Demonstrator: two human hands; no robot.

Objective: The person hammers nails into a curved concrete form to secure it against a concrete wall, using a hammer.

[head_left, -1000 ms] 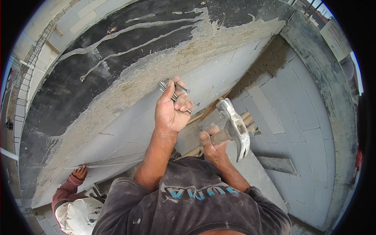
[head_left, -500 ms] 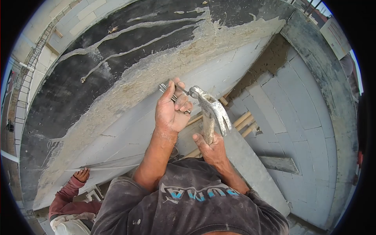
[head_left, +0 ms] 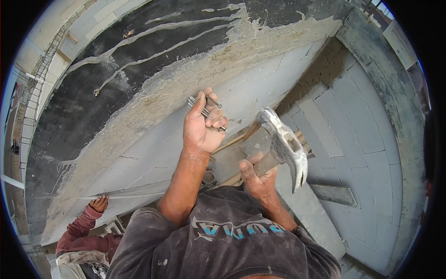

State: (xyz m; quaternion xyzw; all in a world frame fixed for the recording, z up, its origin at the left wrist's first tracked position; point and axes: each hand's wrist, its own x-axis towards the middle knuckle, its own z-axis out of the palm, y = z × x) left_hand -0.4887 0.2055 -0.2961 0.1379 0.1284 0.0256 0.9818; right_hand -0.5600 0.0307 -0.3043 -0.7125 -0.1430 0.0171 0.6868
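My left hand (head_left: 200,128) is closed at the block wall, holding several steel nails. One nail (head_left: 214,103) is pinched between thumb and fingers with its head toward the right; its point is hidden by the fingers. The other nails (head_left: 191,101) stick out from the palm on both sides. My right hand (head_left: 260,180) is wrapped around the wooden handle of a worn claw hammer (head_left: 280,135). Its metal head stands apart from the nail, off to the right, with the claw pointing down.
Rough mortar (head_left: 186,69) runs along the wall under a dark band (head_left: 153,35). A block wall (head_left: 367,125) rises at the right, with a plank (head_left: 332,194) against it. At lower left a co-worker's hand (head_left: 99,203) touches the wall. Wooden poles are below.
The hammer has swung away from the nail head, to the right and slightly down, with my right hand turning. My left hand stays almost in place with the nails.
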